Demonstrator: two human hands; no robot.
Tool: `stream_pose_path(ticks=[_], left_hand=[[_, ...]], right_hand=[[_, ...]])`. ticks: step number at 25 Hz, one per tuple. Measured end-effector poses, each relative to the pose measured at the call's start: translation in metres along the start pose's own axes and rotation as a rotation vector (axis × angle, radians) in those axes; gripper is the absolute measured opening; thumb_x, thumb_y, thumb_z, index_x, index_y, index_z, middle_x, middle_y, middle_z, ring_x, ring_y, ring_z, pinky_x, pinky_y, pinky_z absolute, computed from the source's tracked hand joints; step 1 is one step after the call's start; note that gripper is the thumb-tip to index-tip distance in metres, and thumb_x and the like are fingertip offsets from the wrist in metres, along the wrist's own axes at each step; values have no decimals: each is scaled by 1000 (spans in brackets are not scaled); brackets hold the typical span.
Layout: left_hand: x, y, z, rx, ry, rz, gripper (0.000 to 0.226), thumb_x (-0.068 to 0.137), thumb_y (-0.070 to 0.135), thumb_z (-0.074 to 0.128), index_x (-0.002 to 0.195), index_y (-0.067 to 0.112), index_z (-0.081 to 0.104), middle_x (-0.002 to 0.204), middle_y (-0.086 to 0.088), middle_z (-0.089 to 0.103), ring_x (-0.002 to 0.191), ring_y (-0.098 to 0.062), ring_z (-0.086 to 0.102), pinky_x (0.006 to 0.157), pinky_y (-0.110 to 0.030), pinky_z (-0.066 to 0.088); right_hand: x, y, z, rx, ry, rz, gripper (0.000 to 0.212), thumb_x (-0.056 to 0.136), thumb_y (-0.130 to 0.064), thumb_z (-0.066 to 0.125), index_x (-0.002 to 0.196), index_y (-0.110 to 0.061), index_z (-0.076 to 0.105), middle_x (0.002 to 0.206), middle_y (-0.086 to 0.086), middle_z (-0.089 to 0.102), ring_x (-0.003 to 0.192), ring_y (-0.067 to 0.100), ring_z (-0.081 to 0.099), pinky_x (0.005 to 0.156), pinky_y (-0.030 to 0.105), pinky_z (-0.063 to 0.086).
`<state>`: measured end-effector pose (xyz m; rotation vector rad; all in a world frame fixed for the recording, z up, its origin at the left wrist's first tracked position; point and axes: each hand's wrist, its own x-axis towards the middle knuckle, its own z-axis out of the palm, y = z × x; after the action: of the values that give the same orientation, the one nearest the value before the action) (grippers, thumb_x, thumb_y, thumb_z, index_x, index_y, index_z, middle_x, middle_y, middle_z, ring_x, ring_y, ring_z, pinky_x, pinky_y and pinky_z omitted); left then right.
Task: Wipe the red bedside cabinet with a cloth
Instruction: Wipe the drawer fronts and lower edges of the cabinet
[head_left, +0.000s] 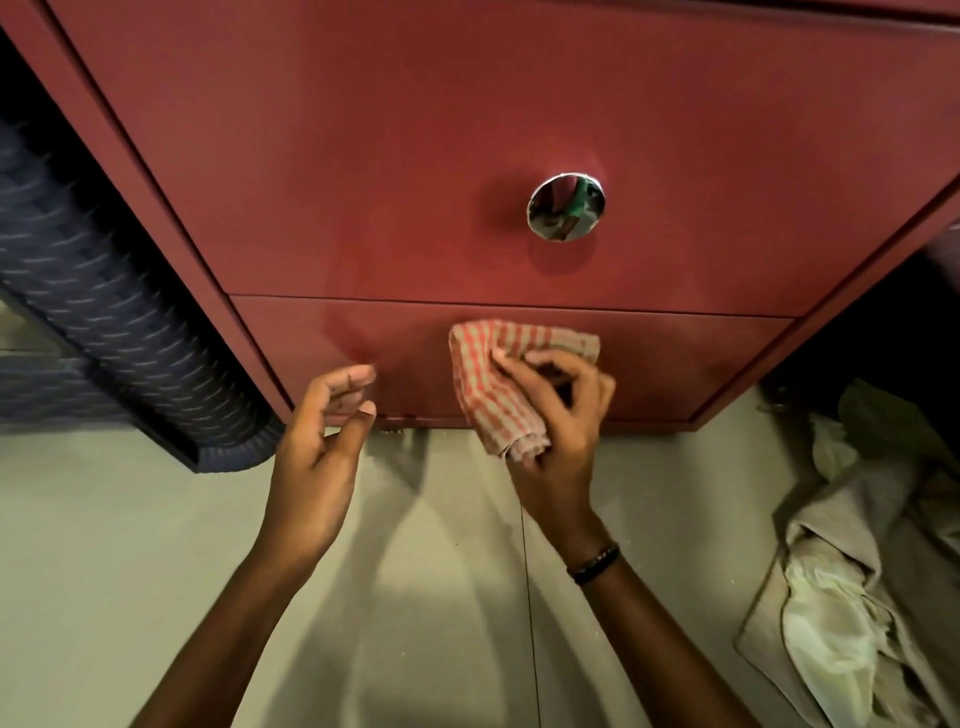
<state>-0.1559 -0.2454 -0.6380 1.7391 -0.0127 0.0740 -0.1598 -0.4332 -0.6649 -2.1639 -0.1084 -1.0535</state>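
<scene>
well, the red bedside cabinet (415, 156) fills everything above and beyond both hands, its glossy drawer fronts stacked one over the other with a thin dark seam between them. below the wrists spreads the pale floor (156, 571), crossed by the forearms' shadows. out past the left hand, on its far left side, a dark woven textured edge (104, 322) runs down at an angle beside the cabinet's side. off to the right of the right forearm, a heap of crumpled pale fabric (841, 597) lies on the floor, well apart from the hand.

the right hand (561, 426) grips the checked cloth (488, 384), a red-and-cream bunch, with its fingers curled round the folds and its thumb over the lower end; the top of the cloth lies against the lower drawer front just under the seam, though whether it is pressed hard i cannot tell. the left hand (322, 441) hovers just left of the cloth, near the cabinet's bottom edge, fingers loosely curved and spread, holding nothing; whether its fingertips touch the drawer is unclear.

straight above the right hand, on the upper drawer, sits a round mirrored knob (566, 207). around the right wrist is a dark beaded bracelet (595, 564).
</scene>
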Motion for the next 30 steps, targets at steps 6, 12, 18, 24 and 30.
stream_pose_path(ticks=[6, 12, 18, 24, 30], left_hand=[[2, 6, 2, -32, -11, 23, 29, 96, 10, 51, 111, 33, 58, 118, 19, 63, 111, 0, 55, 106, -37, 43], [3, 13, 6, -50, -12, 50, 28, 96, 11, 51, 114, 30, 58, 122, 16, 63, 117, -3, 55, 104, -35, 44], [3, 8, 3, -107, 129, 39, 30, 95, -1, 43, 113, 18, 57, 97, 17, 67, 93, 1, 61, 80, -12, 46], [0, -2, -33, -116, 324, -77, 31, 95, 3, 47, 115, 25, 57, 122, -1, 64, 113, -17, 60, 105, -47, 44], [19, 59, -53, -220, 485, 144, 28, 97, 21, 45, 122, 20, 57, 126, 7, 58, 117, -8, 57, 102, -35, 46]], right_hand=[[19, 12, -37, -384, -221, -308, 30, 83, -32, 69, 110, -22, 70, 113, -4, 67, 99, 16, 50, 71, 33, 40], [1, 8, -34, -80, -64, 0, 33, 85, -23, 68, 117, -14, 67, 112, 4, 64, 97, 19, 52, 82, 34, 47], [34, -44, 30, -371, -197, -554, 33, 91, -21, 61, 124, -23, 62, 119, -2, 64, 98, 19, 56, 69, 35, 36], [9, -6, 37, -528, -461, -831, 29, 96, -20, 46, 117, -20, 66, 119, -3, 65, 100, 15, 57, 77, 32, 32], [111, -119, 37, -367, 61, -713, 30, 95, -17, 53, 123, -24, 64, 133, -8, 59, 109, 12, 46, 76, 32, 32]])
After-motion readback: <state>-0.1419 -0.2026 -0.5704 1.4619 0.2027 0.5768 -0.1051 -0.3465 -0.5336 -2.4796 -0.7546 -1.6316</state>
